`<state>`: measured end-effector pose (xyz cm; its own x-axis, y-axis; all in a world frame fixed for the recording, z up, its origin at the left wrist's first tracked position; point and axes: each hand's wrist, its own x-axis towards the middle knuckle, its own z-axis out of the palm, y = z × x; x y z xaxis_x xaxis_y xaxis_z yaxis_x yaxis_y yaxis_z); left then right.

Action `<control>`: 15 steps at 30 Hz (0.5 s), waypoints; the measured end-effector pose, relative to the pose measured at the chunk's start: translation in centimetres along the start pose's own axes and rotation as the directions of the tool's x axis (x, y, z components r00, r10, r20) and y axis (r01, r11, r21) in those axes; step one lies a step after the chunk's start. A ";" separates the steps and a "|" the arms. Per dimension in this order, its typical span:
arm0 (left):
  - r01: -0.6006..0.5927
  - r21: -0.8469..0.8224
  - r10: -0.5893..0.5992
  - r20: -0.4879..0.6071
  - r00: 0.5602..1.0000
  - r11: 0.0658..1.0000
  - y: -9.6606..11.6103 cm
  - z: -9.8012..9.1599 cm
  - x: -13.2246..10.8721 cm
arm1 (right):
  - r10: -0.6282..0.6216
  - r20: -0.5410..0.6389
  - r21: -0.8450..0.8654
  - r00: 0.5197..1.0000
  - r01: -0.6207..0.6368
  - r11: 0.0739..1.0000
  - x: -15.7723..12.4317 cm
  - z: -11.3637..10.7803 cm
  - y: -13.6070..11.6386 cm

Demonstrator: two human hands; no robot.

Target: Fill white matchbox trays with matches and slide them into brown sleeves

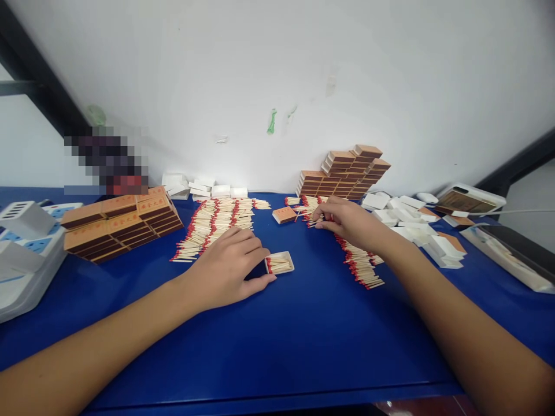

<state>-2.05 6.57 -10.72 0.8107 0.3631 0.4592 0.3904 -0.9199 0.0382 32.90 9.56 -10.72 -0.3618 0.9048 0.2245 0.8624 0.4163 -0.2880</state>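
My left hand (229,268) rests on the table, thumb and forefinger at the left end of a small white matchbox tray (289,264). Several red-headed matches (280,265) lie in that tray. Over the right-hand spread of matches (362,268), my right hand (347,219) is bent, its fingertips pinched together on matches. Its palm and forearm hide part of this spread. An orange matchbox sleeve (284,216) lies just left of my right fingertips. A wider spread of matches (203,228), in rows, reaches behind my left hand.
Stacked matchboxes stand at the left (121,222) and against the wall (342,176). White trays are piled at the back left (212,189) and right (407,222). A power strip (39,254) sits far left; a black device (524,248) lies far right. The table (277,346) is blue.
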 end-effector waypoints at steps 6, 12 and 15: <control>-0.009 0.008 0.009 -0.008 1.000 1.000 0.0 -0.1 0.0 | -0.003 0.028 -0.010 1.000 0.003 1.000 0.1 0.3 0.2; -0.017 0.004 0.017 -0.016 1.000 1.000 -0.1 0.0 0.0 | 0.001 0.036 -0.016 0.999 -0.001 1.000 0.1 0.3 0.1; -0.016 0.004 0.016 -0.016 1.000 1.000 0.0 0.0 0.0 | 0.006 0.051 -0.012 0.999 -0.006 1.000 0.1 0.2 -0.1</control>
<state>-2.01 6.61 -10.75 0.8099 0.3459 0.4736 0.3789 -0.9250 0.0276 32.73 9.62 -10.86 -0.3738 0.9109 0.1748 0.8686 0.4099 -0.2784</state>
